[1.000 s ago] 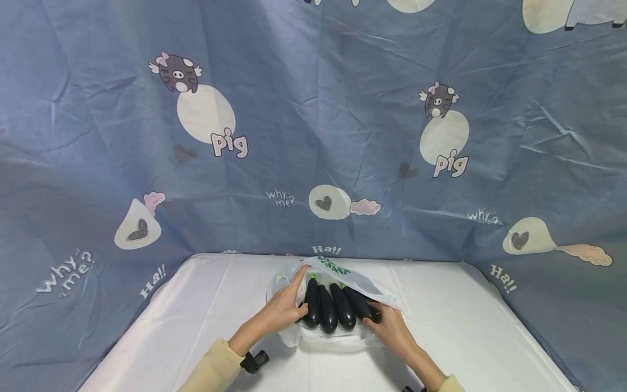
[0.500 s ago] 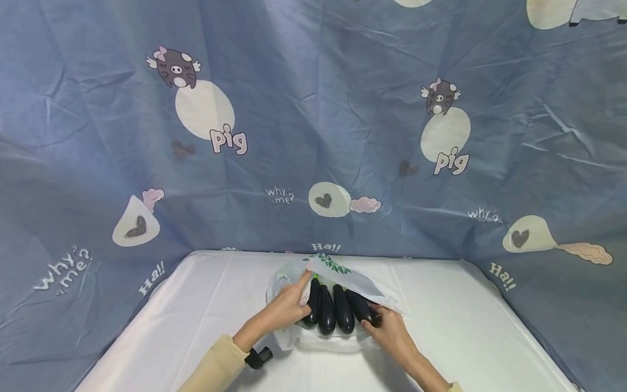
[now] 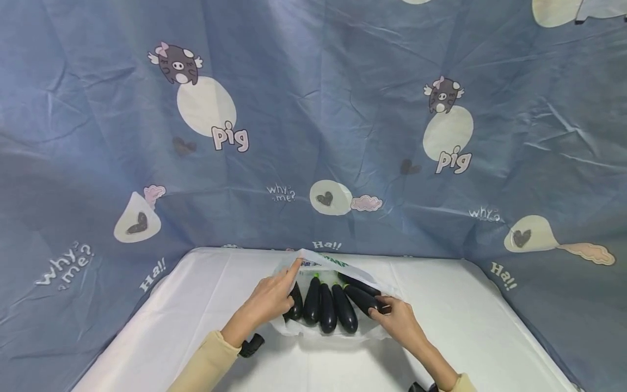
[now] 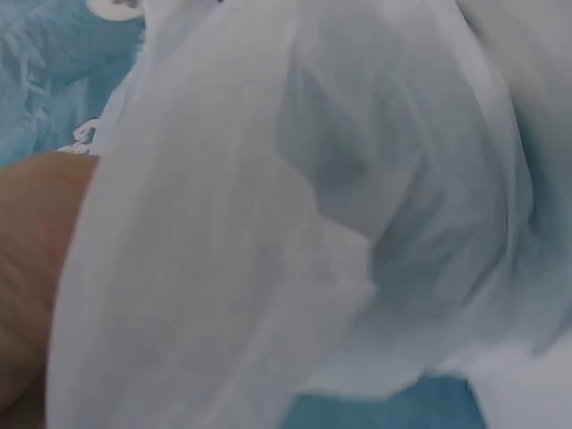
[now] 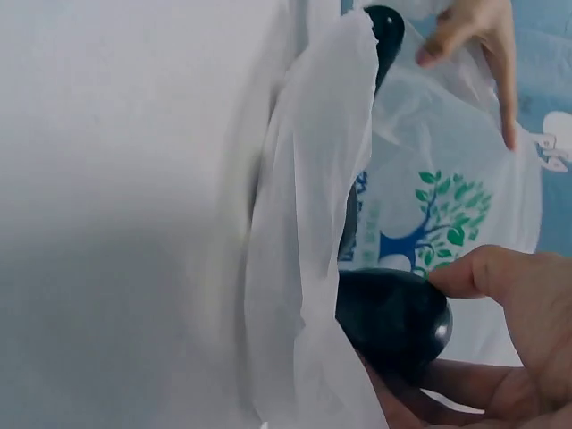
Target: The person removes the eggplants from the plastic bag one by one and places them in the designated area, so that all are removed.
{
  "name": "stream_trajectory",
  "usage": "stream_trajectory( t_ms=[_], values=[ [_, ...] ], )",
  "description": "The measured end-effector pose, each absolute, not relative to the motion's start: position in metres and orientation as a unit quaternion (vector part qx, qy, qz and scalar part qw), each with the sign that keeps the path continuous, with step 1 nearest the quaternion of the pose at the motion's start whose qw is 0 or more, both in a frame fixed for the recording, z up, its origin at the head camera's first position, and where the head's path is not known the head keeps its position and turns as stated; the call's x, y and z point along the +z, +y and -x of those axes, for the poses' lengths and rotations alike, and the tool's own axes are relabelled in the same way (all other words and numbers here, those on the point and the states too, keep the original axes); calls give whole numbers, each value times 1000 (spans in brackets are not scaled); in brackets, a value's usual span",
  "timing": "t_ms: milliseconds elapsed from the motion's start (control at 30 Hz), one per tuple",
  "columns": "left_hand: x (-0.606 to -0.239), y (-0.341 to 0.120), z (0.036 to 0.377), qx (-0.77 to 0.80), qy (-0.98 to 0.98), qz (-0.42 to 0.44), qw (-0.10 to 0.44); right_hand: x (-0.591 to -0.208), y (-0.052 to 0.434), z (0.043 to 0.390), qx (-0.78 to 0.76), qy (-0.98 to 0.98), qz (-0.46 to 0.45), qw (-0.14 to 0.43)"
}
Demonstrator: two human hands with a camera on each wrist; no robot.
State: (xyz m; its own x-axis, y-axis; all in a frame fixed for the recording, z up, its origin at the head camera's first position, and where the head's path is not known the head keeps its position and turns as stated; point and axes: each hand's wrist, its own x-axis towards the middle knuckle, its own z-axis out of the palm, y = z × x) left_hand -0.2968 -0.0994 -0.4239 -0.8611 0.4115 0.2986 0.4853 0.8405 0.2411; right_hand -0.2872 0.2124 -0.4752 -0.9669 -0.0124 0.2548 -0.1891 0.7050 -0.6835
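Observation:
Several dark purple eggplants [image 3: 325,307] lie side by side in a thin white plastic bag [image 3: 325,261] with a green tree print, at the middle of the table. My left hand [image 3: 293,270] holds the bag's upper layer up by its edge, uncovering the eggplants. My right hand [image 3: 379,309] grips the near end of the rightmost eggplant [image 3: 360,296]. In the right wrist view that eggplant's rounded end [image 5: 393,317] sits between my thumb and fingers [image 5: 500,277], beside the bag's film [image 5: 308,223]. The left wrist view is filled by bag film [image 4: 313,223].
The table wears a white cloth [image 3: 465,326], with its edges at left, right and back. A blue cartoon-print curtain [image 3: 313,136] hangs close behind and around it. A black strap [image 3: 251,345] sits on my left wrist.
My left hand has lifted the bag's upper layer higher and farther back, so more of the eggplants shows. My right hand has stayed on the rightmost eggplant, shifting slightly right.

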Motion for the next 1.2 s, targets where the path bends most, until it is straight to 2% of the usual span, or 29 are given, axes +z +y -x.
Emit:
stream_trajectory(
  t_ms=[100, 167, 233, 333, 567, 867, 1200],
  values=[
    [-425, -104, 296, -64, -957, 233, 160, -473, 217, 291, 385, -915, -54, 105],
    [-425, -107, 295, -52, -954, 249, 160, -471, 220, 294, 387, -916, -55, 96],
    [-425, -110, 297, -77, -947, 277, 145, -470, 224, 297, 388, -916, -56, 88],
    [-423, -111, 300, -162, -934, 304, 95, -468, 227, 301, 386, -917, -54, 84],
    [-420, -106, 300, -301, -913, 276, 6, -469, 227, 296, 388, -918, -52, 68],
    [-424, -99, 296, -362, -895, 262, -17, -472, 224, 274, 455, -889, -48, 0],
    [-424, -104, 293, -372, -890, 261, -34, -480, 228, 269, 542, -836, -42, -75]
  ],
)
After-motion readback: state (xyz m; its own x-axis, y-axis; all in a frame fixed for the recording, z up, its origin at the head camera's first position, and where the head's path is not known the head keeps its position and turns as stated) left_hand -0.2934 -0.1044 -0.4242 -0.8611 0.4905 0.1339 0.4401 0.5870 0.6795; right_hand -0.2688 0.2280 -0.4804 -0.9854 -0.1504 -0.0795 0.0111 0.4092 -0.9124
